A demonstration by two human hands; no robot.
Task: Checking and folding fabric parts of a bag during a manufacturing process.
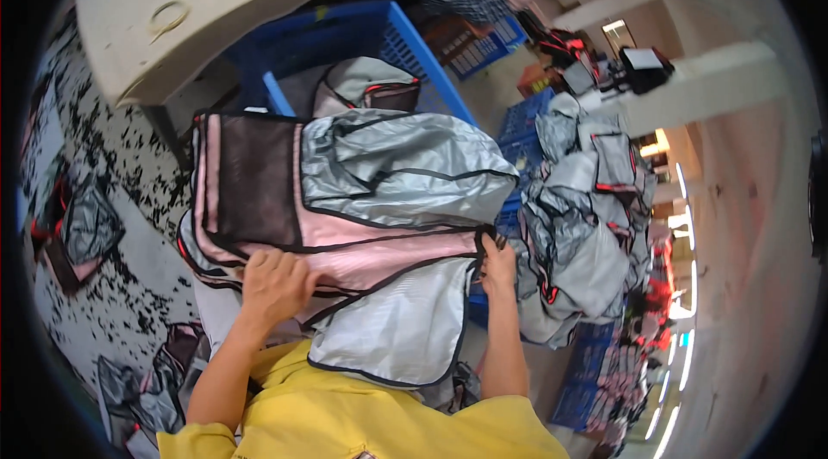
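Yellow sleeves: the person's forearms rise from the lower edge to a pink-and-silver bag (345,226) spread open across the lap
Left hand (274,285): closed over the near pink edge of the bag, fingers curled down on the black piping
Right hand (496,267): pinching the bag's right corner where pink panel meets silver lining; thumb hidden behind the cloth
Step in hand: judging by the spread panels, the bag is being turned and checked or folded; the next move calls for both grips kept firm so the slack lining does not slide
Blue crate (414,49): just beyond the bag; one more bag of the same kind lies in it
Heap of silver bags (578,235): to the right, piled over further blue crates
Far end: another person at a table
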